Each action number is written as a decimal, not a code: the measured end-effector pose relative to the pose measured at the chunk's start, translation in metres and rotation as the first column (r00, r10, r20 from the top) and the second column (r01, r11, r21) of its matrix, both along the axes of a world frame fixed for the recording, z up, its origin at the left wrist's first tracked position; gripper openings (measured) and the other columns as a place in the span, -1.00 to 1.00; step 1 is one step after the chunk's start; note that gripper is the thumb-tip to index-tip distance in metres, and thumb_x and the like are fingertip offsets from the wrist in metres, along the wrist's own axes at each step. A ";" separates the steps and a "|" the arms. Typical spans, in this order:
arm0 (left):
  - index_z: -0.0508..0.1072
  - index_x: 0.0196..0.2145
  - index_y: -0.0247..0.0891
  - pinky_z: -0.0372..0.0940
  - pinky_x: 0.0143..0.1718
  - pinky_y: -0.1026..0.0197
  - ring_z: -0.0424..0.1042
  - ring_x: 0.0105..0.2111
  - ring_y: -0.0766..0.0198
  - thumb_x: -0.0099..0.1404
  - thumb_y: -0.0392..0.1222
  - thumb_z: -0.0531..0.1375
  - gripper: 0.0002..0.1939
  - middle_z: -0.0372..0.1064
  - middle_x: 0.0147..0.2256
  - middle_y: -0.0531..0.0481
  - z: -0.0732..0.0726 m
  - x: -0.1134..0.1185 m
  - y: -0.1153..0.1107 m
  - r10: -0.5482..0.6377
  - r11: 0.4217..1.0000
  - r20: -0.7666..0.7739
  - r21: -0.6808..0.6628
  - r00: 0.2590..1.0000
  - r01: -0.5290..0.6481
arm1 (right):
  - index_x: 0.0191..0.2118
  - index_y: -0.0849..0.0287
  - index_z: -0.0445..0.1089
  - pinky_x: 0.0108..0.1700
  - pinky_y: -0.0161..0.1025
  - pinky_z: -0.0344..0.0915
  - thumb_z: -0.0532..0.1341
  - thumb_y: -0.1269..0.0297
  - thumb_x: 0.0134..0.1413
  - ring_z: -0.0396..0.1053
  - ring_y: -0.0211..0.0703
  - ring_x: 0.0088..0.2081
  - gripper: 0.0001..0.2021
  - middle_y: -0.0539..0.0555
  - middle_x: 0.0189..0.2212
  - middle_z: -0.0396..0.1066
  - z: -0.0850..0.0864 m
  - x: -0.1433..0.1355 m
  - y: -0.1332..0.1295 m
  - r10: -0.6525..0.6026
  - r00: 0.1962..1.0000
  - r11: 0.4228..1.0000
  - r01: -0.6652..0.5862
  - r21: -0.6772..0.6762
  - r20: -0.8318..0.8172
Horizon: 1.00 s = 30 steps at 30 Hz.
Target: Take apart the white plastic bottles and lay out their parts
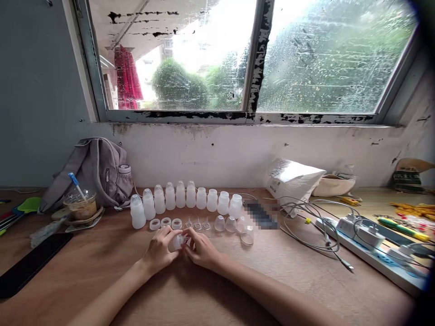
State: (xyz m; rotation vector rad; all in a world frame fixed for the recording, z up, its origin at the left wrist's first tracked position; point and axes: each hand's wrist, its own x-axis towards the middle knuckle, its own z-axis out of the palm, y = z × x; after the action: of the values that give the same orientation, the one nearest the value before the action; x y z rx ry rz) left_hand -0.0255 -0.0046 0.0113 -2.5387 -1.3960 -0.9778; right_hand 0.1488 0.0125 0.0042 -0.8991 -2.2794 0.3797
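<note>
My left hand (159,248) is closed round a whitish bottle collar ring (174,244), tilted toward the right. From the other side, my right hand (200,249) pinches a clear bottle teat (181,240) at the ring's opening; the fingers partly hide both pieces. Behind my hands stand frosted baby bottles (181,194) in a curved row, the left ones capped and the right ones, such as an uncapped bottle (223,203), open. Before the row lie loose collar rings (176,223), clear teats (197,223) and clear caps (247,237).
On the left are a black phone-like slab (32,265), an iced drink cup (80,206) and a grey backpack (98,172). Looped cables (312,235), a power strip (370,253) and a white plastic package (292,181) lie on the right. A window is above.
</note>
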 end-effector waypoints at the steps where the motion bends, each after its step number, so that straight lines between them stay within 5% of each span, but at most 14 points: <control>1: 0.33 -0.15 -0.18 0.21 -0.24 0.15 0.29 -0.30 0.17 0.04 -0.18 0.15 -0.65 0.28 -0.34 -0.04 0.001 -0.001 -0.001 -0.019 1.000 -0.043 0.015 0.999 0.019 | -0.22 0.15 0.13 -0.48 -0.41 0.13 0.04 0.33 0.00 0.29 -0.32 -0.54 -0.83 0.00 -0.45 0.36 -0.004 -0.001 0.001 0.007 1.000 1.000 -0.008 -0.013 -0.014; 6: 0.34 -0.20 -0.24 0.19 -0.25 0.17 0.30 -0.31 0.17 0.04 -0.18 0.14 -0.68 0.35 -0.33 -0.05 0.011 -0.006 -0.005 -0.143 0.989 -0.175 -0.073 0.974 0.132 | -0.35 0.16 0.16 -0.51 -0.42 0.08 0.06 0.38 -0.06 0.22 -0.32 -0.56 -0.92 -0.02 -0.54 0.31 -0.014 -0.003 0.000 0.018 0.999 0.999 -0.019 0.028 0.031; 15: 0.32 -0.19 -0.16 0.17 -0.31 0.29 0.32 -0.30 0.23 0.03 -0.05 0.13 -0.65 0.35 -0.29 0.02 0.030 -0.012 -0.009 -0.208 0.909 -0.132 -0.392 0.969 0.142 | -0.27 0.15 0.16 -0.48 -0.40 0.05 0.03 0.43 -0.11 0.22 -0.29 -0.51 -0.80 0.00 -0.46 0.33 -0.012 -0.002 -0.006 0.006 0.995 0.992 -0.019 0.123 0.104; 19: 0.32 -0.25 -0.16 0.16 -0.35 0.29 0.32 -0.34 0.21 0.00 -0.04 0.11 -0.68 0.34 -0.35 0.04 0.036 -0.032 -0.004 -0.085 0.890 -0.160 -0.455 0.983 0.003 | -0.23 0.15 0.16 -0.45 -0.39 0.07 0.06 0.38 -0.12 0.22 -0.29 -0.49 -0.76 0.02 -0.37 0.31 -0.009 0.004 -0.005 -0.030 0.993 0.990 0.013 0.143 0.115; 25: 0.34 -0.37 -0.22 0.16 -0.30 0.23 0.30 -0.29 0.13 -0.08 0.02 0.13 -0.67 0.29 -0.32 -0.04 0.031 -0.078 0.019 0.111 0.875 -0.261 -0.432 0.959 -0.219 | -0.25 0.15 0.21 -0.39 -0.36 0.08 0.08 0.39 -0.12 0.25 -0.24 -0.41 -0.78 0.04 -0.33 0.30 -0.013 0.012 0.014 -0.236 0.961 0.970 0.223 0.100 0.141; 30: 0.33 -0.31 -0.23 0.16 -0.39 0.26 0.33 -0.39 0.16 -0.08 0.04 0.12 -0.61 0.33 -0.37 -0.02 0.025 -0.093 0.028 0.191 0.834 -0.256 -0.467 0.947 -0.295 | -0.28 0.16 0.26 -0.28 -0.32 0.12 0.08 0.43 -0.10 0.25 -0.19 -0.30 -0.82 0.05 -0.35 0.30 -0.019 0.013 0.027 -0.224 0.971 0.974 0.221 0.045 0.085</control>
State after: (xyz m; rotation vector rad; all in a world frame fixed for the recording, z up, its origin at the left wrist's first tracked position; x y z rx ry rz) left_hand -0.1189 0.0233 0.0364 -2.5804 -2.0608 -0.3266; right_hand 0.1619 0.0395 -0.0147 -1.1610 -2.2278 0.2031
